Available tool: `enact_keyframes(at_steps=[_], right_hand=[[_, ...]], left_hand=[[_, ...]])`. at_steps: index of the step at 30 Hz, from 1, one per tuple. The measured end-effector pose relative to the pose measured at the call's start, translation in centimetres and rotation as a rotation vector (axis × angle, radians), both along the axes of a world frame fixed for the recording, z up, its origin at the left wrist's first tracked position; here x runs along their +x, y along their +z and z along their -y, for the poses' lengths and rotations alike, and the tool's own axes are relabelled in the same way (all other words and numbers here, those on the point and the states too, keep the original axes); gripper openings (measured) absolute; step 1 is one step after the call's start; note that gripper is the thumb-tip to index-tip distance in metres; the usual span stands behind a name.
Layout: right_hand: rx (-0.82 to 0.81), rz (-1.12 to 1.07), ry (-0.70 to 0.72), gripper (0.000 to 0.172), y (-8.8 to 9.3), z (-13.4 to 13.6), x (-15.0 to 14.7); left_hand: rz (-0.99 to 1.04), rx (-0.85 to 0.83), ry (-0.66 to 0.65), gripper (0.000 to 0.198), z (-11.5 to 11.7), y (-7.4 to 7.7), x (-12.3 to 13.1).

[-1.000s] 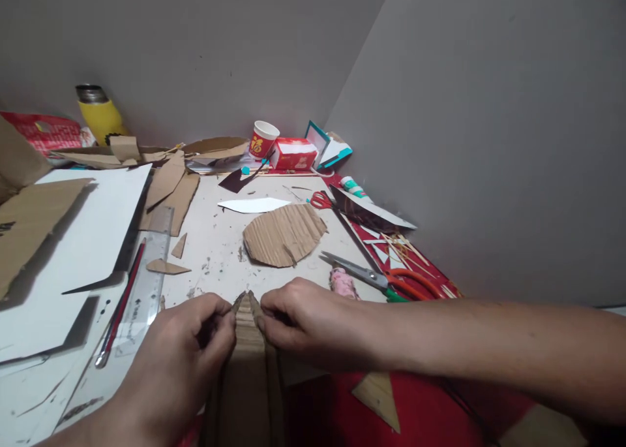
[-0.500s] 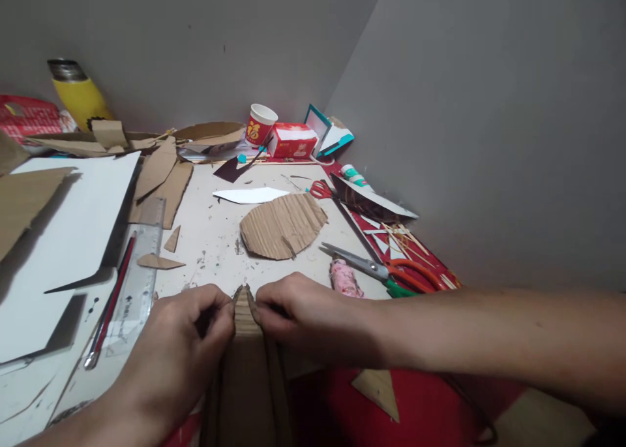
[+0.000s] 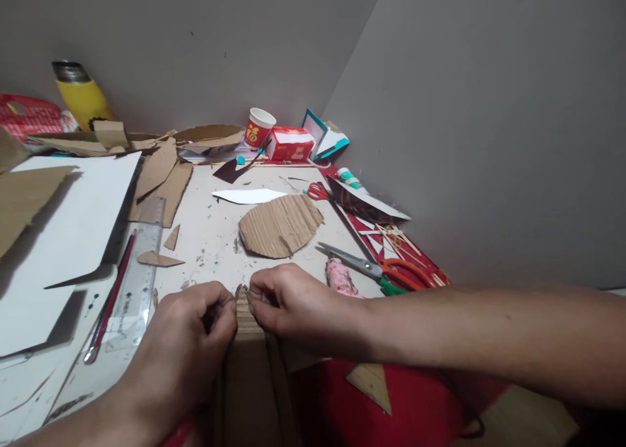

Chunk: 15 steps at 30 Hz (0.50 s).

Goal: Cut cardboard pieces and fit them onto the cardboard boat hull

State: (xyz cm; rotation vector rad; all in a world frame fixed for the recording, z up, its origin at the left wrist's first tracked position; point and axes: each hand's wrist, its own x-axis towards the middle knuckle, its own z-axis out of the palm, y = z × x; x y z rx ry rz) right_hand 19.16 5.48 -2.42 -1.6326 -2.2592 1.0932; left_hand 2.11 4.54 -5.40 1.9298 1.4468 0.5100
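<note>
A long folded piece of cardboard (image 3: pixel 248 375) runs up from the bottom of the view, its narrow far end showing corrugated ridges. My left hand (image 3: pixel 195 333) is closed, pinching the left edge of that end. On the opposite side my right hand (image 3: pixel 288 300) pinches the right edge, thumb and forefinger together. Between the fingertips the two sides of the tip lean close to each other. Just beyond the hands lies a rounded corrugated cardboard cutout (image 3: pixel 281 227). The near part of the folded cardboard is dark and partly hidden by my left wrist.
Orange-handled scissors (image 3: pixel 362 262) and a pink roll (image 3: pixel 340 277) lie beyond my right forearm. To the left are a clear ruler (image 3: pixel 138 284), a red pencil (image 3: pixel 115 290) and white board (image 3: pixel 92 205). A paper cup (image 3: pixel 259 127) and yellow bottle (image 3: pixel 82 94) stand at the back.
My right hand has shifted slightly left and up along the cardboard tip, and the two sides of the tip are closer together. My left hand has barely moved.
</note>
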Motion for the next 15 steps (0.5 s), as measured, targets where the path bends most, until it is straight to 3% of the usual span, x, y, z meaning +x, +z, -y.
enact_keyframes(at_steps=[9,15], right_hand=[[-0.208,-0.034,-0.081,0.018,0.6,-0.3,0.5],[0.054,0.2,0.058,0.016,1.5,-1.0,0.4]], left_hand=[[0.0,0.135,-0.06,0.024,0.8,-0.1,-0.5],[0.012,0.194,-0.079,0.022,1.0,0.1,-0.4]])
